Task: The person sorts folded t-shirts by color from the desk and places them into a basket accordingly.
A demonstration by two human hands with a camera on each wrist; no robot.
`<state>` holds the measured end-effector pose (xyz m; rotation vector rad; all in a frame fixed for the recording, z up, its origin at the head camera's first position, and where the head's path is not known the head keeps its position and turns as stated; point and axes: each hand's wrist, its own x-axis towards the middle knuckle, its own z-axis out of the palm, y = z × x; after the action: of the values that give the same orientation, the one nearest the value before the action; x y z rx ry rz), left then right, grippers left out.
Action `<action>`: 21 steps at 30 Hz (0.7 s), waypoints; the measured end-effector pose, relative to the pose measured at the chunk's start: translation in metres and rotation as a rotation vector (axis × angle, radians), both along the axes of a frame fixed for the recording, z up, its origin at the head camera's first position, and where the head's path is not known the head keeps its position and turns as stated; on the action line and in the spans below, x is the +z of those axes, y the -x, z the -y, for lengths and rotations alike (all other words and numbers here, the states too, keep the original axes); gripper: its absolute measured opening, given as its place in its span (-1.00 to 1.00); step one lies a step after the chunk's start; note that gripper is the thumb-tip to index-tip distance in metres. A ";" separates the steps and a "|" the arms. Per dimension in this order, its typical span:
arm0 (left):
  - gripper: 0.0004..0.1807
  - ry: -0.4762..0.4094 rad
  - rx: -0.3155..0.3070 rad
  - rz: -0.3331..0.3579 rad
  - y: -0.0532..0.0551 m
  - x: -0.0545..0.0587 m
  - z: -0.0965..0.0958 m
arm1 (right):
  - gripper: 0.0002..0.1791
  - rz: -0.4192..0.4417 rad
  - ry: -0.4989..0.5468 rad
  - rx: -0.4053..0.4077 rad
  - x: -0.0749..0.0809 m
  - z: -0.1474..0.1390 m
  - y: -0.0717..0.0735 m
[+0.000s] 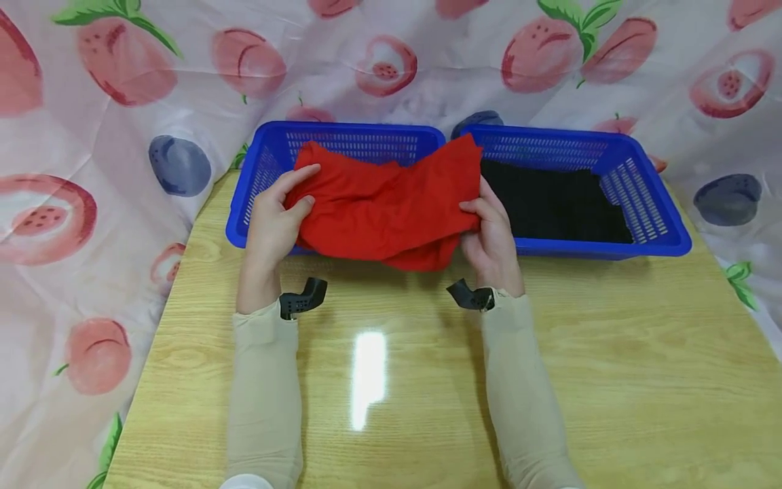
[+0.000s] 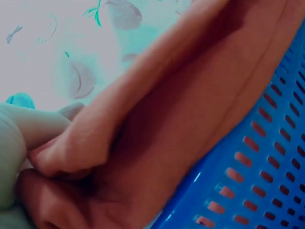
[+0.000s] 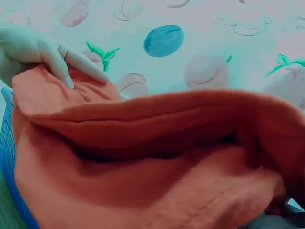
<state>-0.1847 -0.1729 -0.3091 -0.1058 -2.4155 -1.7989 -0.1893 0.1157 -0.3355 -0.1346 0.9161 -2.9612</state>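
A red folded cloth (image 1: 385,210), its exact kind not plain, is stretched between both hands over the front of the left blue basket (image 1: 256,163). My left hand (image 1: 277,214) pinches its left end, thumb on the near side. At the other end, my right hand (image 1: 491,224) grips the cloth with the thumb over its front. The cloth hangs in loose layers, and in the right wrist view a deep fold gapes along the red cloth (image 3: 157,191). Much of the left basket's inside is hidden behind it.
The right blue basket (image 1: 662,204) holds a flat black cloth (image 1: 556,204). Both baskets stand side by side at the back of the wooden table (image 1: 415,380), against a fruit-print curtain (image 1: 452,61). A small black camera (image 1: 305,297) sits on each wrist.
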 end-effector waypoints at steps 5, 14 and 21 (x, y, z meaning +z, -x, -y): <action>-0.54 -0.121 0.069 -0.026 -0.008 0.012 0.001 | -0.33 0.006 -0.029 0.037 0.006 0.005 0.007; -0.53 -0.212 0.104 -0.073 -0.009 0.017 0.006 | -0.29 0.007 -0.023 0.065 0.011 0.013 0.018; -0.51 -0.205 0.175 -0.060 -0.007 0.017 0.009 | -0.31 0.019 -0.113 0.022 0.023 0.026 0.034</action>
<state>-0.1775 -0.1815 -0.2916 0.0680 -2.1131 -1.9184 -0.2232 0.0898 -0.3125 -0.1125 1.0695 -2.8769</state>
